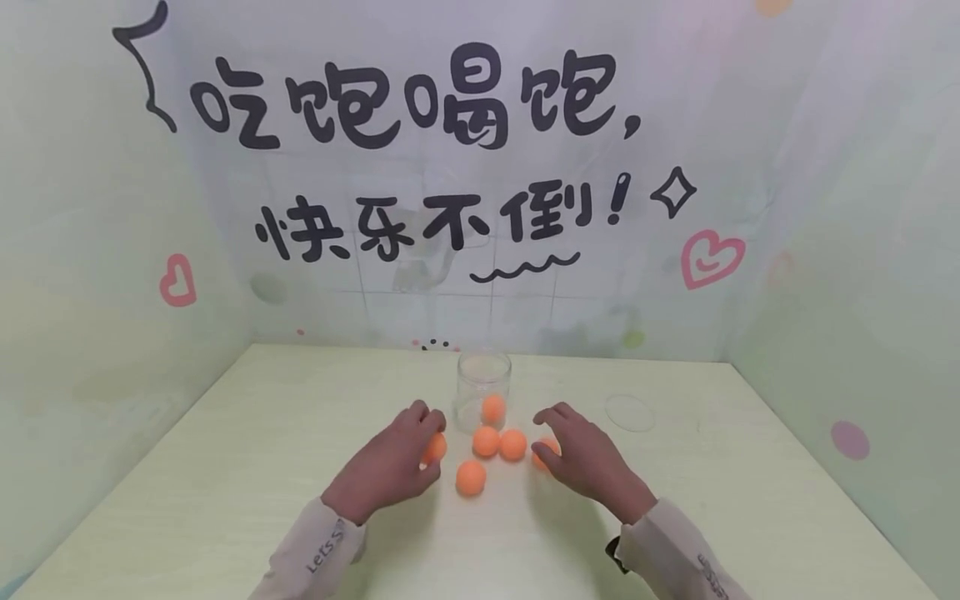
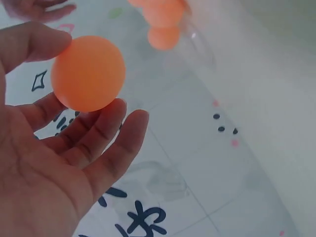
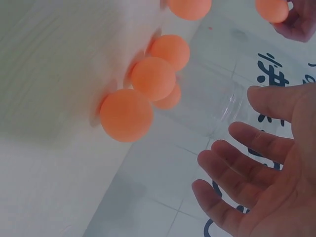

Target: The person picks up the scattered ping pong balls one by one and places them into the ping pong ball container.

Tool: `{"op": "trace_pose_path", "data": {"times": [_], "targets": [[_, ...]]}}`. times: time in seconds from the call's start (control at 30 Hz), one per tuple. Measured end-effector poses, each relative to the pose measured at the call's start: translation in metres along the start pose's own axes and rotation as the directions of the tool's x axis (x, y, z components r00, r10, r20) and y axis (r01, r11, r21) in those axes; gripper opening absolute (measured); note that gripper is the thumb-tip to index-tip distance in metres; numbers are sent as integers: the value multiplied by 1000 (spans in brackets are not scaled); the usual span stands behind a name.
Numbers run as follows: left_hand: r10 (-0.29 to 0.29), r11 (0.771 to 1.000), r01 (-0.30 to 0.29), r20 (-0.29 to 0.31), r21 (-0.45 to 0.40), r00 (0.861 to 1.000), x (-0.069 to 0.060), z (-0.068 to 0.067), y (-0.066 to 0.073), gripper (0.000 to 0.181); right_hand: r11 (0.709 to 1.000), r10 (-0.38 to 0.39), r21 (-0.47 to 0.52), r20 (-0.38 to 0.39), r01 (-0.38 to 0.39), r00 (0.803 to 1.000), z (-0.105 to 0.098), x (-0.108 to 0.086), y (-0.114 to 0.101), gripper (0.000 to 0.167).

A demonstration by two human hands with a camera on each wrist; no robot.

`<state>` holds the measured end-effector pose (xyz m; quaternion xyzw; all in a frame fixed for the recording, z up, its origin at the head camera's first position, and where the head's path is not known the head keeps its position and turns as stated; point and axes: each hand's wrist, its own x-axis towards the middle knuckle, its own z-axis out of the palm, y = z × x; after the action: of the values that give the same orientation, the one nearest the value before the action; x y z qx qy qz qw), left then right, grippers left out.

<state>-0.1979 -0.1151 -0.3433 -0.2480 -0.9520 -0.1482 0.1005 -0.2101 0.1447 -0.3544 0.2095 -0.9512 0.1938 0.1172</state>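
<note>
My left hand [image 1: 386, 468] pinches an orange ping-pong ball [image 2: 89, 73] between thumb and fingers, above the table. My right hand [image 1: 592, 457] is spread with nothing in its grasp. Under its thumb in the head view is another orange ball, partly hidden; the right wrist view shows that ball [image 3: 127, 115] on the table, apart from the fingers. Two balls [image 1: 486, 442] [image 1: 513, 444] lie close together between the hands, with one more ball [image 1: 471, 477] nearer me. Behind them stands a clear jar [image 1: 483, 375]. A ball [image 1: 493, 408] overlaps its lower part; I cannot tell whether it is inside.
A thin transparent disc or ring [image 1: 630, 413] lies on the pale table [image 1: 210, 450], right of the jar. Printed curtain-like walls [image 1: 420, 292] with dark lettering enclose the table at the back and both sides.
</note>
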Motion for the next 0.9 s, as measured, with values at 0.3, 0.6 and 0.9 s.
{"op": "trace_pose_path", "data": {"times": [0.3,0.6,0.9], "targets": [[26,999,-28,-107,-18,994,14,-17,-12,25,1000,-24,-16,-9,24,1000,2,-7,0,26],[62,997,-66,-144,-28,988,34,-27,-16,25,998,-63,-18,-8,63,998,6,-11,-1,27],[69,993,-85,-194,-79,979,58,-31,-11,29,996,-74,-52,-29,72,997,1,-17,1,28]]}}
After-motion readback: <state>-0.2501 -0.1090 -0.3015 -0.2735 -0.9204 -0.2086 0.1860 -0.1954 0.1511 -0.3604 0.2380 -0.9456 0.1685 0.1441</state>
